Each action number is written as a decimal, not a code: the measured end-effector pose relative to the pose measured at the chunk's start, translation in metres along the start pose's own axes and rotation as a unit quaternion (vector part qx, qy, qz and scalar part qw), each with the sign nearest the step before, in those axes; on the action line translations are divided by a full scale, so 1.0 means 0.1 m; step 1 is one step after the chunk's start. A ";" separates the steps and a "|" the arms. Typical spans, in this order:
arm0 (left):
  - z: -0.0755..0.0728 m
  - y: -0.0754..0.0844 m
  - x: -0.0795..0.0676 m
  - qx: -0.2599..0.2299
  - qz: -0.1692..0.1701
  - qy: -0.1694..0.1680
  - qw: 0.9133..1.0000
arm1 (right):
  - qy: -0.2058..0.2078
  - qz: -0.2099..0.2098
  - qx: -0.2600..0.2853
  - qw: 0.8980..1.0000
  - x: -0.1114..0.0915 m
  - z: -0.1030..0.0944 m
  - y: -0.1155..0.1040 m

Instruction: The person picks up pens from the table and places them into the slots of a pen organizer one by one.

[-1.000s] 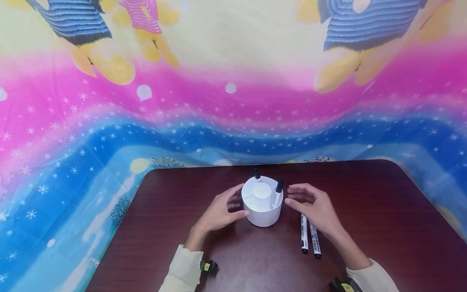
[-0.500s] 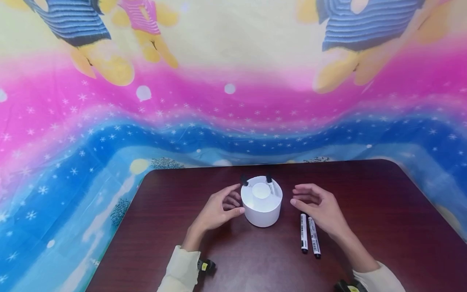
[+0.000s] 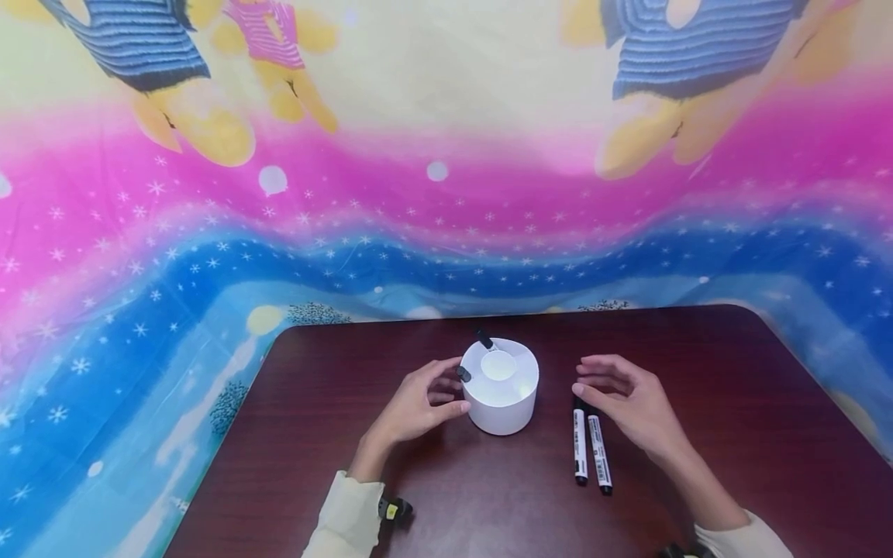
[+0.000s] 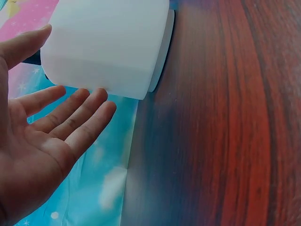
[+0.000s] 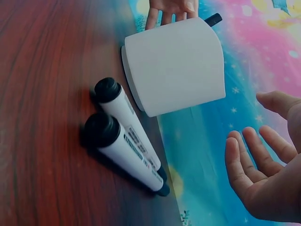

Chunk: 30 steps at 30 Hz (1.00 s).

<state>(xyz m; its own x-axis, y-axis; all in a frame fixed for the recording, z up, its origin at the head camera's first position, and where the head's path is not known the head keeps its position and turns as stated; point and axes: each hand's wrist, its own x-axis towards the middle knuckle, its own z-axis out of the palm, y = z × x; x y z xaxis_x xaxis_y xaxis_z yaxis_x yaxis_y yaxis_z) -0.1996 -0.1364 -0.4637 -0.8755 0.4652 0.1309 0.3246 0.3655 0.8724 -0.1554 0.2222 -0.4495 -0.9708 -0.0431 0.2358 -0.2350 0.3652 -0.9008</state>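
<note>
Near the far edge of the dark red-brown table (image 3: 314,434), we saw a white round holder (image 3: 501,415) standing upright between the two hands, closer to the left one. One black pen end (image 3: 484,339) leaned out at its back rim and another black pen end (image 3: 463,374) at its left rim, while a pale disc (image 3: 498,365) marked its middle. Beside the holder we found the left hand (image 3: 415,404) with thumb and fingers spread loosely, gripping nothing (whether a fingertip touched the wall, we could not tell). The right hand (image 3: 633,399) was well apart from the holder, its fingers relaxed and holding nothing. Near that hand, two white markers lay on the tabletop, the left marker (image 3: 580,446) and the right marker (image 3: 600,456), side by side with a narrow gap between their lower ends. Farther out we noted cream sleeves (image 3: 349,511) and a black wrist device (image 3: 395,509) by the left wrist. Behind everything we saw a cloth (image 3: 446,217) printed with snowflakes on pink and blue.
</note>
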 end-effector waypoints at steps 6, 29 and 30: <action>0.02 0.00 0.00 -0.002 0.000 -0.001 1.000 | 0.005 0.012 -0.009 1.000 -0.07 -0.09 0.02; 0.00 0.05 -0.01 0.013 -0.012 0.006 1.000 | -0.026 0.092 -0.074 0.993 -0.29 -0.25 0.22; 0.01 0.05 -0.01 0.014 -0.011 0.006 1.000 | -0.029 0.099 -0.080 0.991 -0.30 -0.25 0.23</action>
<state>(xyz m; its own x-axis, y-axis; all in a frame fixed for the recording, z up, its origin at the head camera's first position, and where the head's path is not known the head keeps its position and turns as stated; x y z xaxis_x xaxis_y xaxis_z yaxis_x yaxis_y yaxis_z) -0.1972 -0.1342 -0.4595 -0.8868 0.4471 0.1172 0.3145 0.3979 0.8619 -0.1302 0.2551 -0.4682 -0.9994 -0.0072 0.0337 -0.0326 0.5152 -0.8564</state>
